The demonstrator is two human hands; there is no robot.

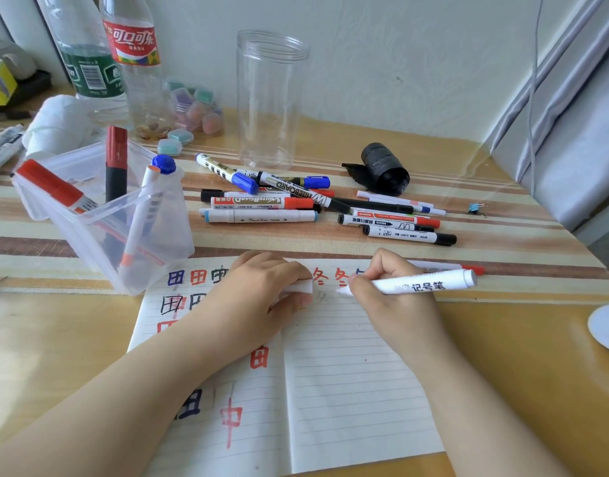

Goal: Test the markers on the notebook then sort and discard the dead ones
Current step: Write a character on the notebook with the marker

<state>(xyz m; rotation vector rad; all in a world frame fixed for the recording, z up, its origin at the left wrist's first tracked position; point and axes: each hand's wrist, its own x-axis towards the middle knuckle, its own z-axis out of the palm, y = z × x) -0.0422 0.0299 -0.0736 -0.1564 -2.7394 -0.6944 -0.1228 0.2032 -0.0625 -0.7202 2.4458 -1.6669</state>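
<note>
Marker is gripped by right hand on the notebook; its cap is held by left hand.

white marker in right hand: black print "记号笔", characters before it blurred
red-capped marker in the pile: "WHITEBOARD", upside down to camera
black-bodied marker lying across it: "WHITEBOARD" plus a big W
light-blue double-ended marker: small script, maybe "Touch", not sure
red-label bottle: "可口可乐" in white
green-label bottle: barcode, text too small
notebook: handwritten "田" in blue, red, black; "中" in red; "冬" in red, twice
</note>
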